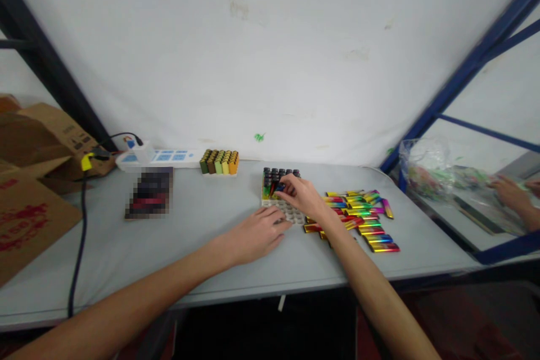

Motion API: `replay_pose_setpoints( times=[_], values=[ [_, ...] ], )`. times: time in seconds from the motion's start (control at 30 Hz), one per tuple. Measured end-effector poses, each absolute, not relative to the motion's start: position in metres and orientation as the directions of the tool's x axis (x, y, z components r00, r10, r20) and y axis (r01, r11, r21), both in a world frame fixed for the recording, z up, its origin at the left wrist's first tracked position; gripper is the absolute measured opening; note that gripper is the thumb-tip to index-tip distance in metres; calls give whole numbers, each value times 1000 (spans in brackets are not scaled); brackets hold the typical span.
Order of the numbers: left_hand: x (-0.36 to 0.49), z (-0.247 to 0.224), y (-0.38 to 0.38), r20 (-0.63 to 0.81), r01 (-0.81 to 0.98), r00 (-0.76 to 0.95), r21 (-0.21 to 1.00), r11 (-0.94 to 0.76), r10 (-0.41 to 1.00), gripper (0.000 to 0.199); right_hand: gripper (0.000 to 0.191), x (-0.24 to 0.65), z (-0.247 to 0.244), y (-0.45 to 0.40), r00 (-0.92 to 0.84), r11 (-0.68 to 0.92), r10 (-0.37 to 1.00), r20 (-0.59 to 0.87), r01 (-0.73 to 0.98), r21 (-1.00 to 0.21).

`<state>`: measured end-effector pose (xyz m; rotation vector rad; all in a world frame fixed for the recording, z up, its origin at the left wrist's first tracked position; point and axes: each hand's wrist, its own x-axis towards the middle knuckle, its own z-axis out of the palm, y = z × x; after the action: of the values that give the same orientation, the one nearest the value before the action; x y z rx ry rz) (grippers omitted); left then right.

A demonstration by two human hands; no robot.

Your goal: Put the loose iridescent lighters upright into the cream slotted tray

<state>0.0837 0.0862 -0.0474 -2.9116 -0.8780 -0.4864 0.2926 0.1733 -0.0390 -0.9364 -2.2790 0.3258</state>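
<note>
A white tray with rows of round holes stands in the middle of the table. Several upright lighters with black tops fill its back rows, while front holes show bare. Over the tray, my right hand pinches a lighter, mostly hidden by the fingers. My left hand lies at the tray's front left edge with its fingers stretched out, the tips touching the tray. Right of the tray, a loose pile of shiny multicoloured lighters lies flat, partly behind my right forearm.
A second tray of upright lighters stands at the back, beside a white power strip. Left are a blurred-out dark item, a black cable and cardboard boxes. Beyond the blue frame, another person's hand is near plastic bags.
</note>
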Motion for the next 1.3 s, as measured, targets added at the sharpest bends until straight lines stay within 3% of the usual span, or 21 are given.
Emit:
replay_pose_setpoints(
  times=[0.3, 0.57, 0.7, 0.8, 0.93, 1.0, 1.07, 1.17, 1.3],
  values=[
    [84, -47, 86, 311, 555, 782, 46, -830, 540, 25, 29, 283, -43, 172, -573, 735, 677, 461, 501, -457],
    [84, -44, 84, 276, 552, 799, 21, -834, 535, 29, 31, 292, -33, 171, -481, 707, 706, 520, 535, -463],
    [83, -43, 84, 265, 554, 797, 38, -832, 543, 28, 35, 309, -27, 178, -358, 676, 707, 610, 597, -432],
    [83, -43, 85, 259, 551, 797, 57, -833, 545, 28, 34, 333, -23, 189, -207, 547, 744, 636, 735, -401],
    [83, -43, 86, 249, 549, 798, 78, -832, 550, 29, 26, 374, -25, 198, -25, 184, 890, 455, 933, -310],
    [82, -44, 86, 242, 552, 797, 82, -830, 554, 29, 33, 393, -28, 198, 134, -68, 948, 289, 971, -229],
    [82, -44, 86, 241, 551, 798, 83, -830, 553, 30, 45, 408, -31, 196, 241, -216, 958, 158, 963, -160],
    [82, -45, 86, 253, 547, 797, 83, -833, 548, 29, 56, 420, -33, 196, 176, -170, 984, 31, 977, -131],
    [82, -44, 86, 255, 546, 797, 83, -834, 547, 29, 52, 415, -33, 199, 40, -43, 999, -22, 988, -150]
  ],
)
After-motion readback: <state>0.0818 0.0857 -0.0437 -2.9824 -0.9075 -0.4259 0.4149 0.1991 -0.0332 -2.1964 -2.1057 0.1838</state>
